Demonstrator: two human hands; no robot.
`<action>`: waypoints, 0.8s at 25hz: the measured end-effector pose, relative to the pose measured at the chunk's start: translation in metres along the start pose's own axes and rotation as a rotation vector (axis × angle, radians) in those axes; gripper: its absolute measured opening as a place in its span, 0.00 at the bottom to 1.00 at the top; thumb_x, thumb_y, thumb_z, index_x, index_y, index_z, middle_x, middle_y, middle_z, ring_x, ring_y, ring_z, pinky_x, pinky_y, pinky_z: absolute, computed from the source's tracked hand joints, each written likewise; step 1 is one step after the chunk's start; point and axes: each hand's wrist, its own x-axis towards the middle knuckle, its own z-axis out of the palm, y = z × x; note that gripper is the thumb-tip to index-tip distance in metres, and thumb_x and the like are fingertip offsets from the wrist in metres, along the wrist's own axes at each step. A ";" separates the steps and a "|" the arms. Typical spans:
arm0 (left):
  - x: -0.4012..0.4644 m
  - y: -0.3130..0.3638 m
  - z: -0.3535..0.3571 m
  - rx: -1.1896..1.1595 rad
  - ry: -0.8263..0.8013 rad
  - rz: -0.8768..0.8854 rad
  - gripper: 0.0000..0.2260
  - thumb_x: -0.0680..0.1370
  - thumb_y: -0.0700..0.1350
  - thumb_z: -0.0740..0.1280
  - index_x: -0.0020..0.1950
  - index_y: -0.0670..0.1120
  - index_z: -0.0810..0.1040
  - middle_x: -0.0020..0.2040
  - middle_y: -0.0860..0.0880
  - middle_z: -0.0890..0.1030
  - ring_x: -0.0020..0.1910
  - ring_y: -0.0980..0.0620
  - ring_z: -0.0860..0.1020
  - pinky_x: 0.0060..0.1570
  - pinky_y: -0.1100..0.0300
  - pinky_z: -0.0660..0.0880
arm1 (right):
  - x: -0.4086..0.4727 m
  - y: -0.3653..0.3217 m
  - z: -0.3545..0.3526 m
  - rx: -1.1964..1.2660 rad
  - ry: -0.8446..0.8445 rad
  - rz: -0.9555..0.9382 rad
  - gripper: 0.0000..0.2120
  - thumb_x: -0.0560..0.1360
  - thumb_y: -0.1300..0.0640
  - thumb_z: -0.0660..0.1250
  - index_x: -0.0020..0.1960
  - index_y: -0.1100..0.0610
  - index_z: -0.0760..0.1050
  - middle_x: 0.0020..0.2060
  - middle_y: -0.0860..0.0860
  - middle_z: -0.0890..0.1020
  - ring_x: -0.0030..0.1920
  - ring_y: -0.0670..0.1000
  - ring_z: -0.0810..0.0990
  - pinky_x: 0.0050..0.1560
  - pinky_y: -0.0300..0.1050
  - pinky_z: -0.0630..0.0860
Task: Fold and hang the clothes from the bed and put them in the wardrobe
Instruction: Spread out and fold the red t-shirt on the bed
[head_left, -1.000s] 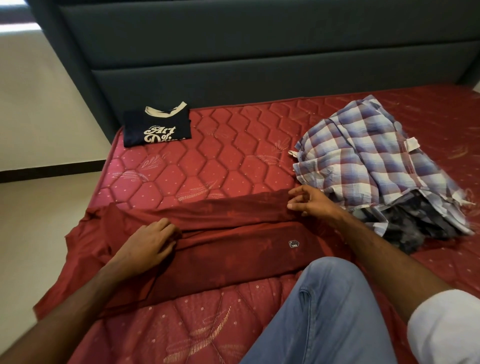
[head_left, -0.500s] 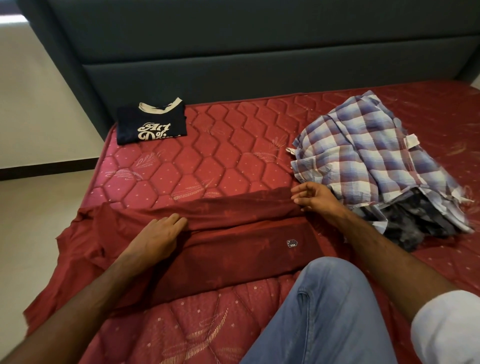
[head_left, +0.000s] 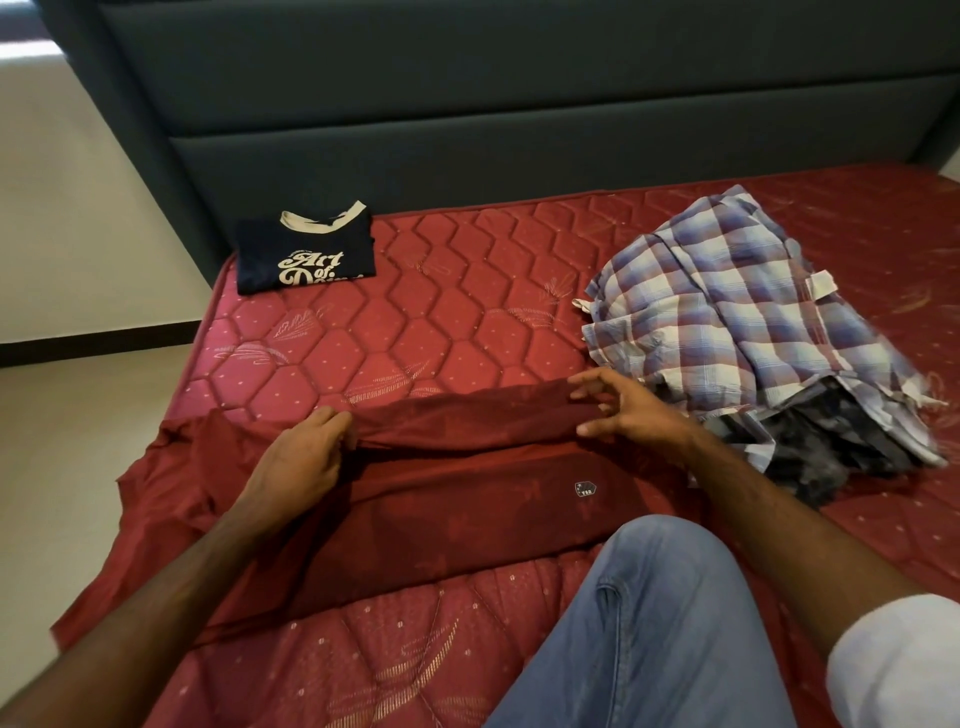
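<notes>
Both hands have lifted the far fold of the dark red cotton T-shirt (head_left: 447, 499) off the red quilted mattress (head_left: 467, 312).
Left hand (head_left: 301, 457) pinches the fold; right hand (head_left: 623, 410) holds its other end, fingers half spread. Shirt's long axis runs hand to hand, just beside the crumpled checked shirt (head_left: 737, 322).

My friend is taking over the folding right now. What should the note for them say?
Left hand grips the far fold of the maroon shirt. Right hand pinches the same fold at its other end.
Done: navy T-shirt lies folded near the headboard.
Left: finish folding the maroon shirt, then the plaid shirt heaped on darker clothes at the right. No wardrobe or hanger is in view; nothing is put away yet.
</notes>
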 end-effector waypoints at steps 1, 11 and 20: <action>0.001 0.000 0.001 -0.005 -0.007 -0.018 0.13 0.72 0.34 0.63 0.49 0.52 0.73 0.46 0.53 0.71 0.46 0.44 0.78 0.45 0.47 0.77 | -0.001 0.001 0.002 -0.100 -0.016 -0.032 0.30 0.68 0.70 0.79 0.66 0.55 0.75 0.57 0.51 0.83 0.58 0.46 0.81 0.57 0.41 0.78; -0.001 -0.004 0.003 -0.016 -0.279 0.032 0.09 0.73 0.54 0.56 0.52 0.59 0.70 0.49 0.59 0.79 0.51 0.54 0.80 0.50 0.53 0.76 | 0.023 -0.008 -0.004 -0.410 0.228 0.005 0.09 0.78 0.67 0.67 0.54 0.56 0.80 0.46 0.52 0.85 0.45 0.54 0.84 0.51 0.47 0.81; 0.006 0.006 0.035 0.195 -0.101 0.080 0.17 0.78 0.64 0.54 0.54 0.53 0.72 0.49 0.55 0.76 0.49 0.49 0.78 0.44 0.50 0.76 | 0.059 -0.005 0.006 -0.154 0.286 0.168 0.13 0.70 0.61 0.80 0.52 0.58 0.80 0.32 0.49 0.80 0.33 0.47 0.78 0.38 0.42 0.76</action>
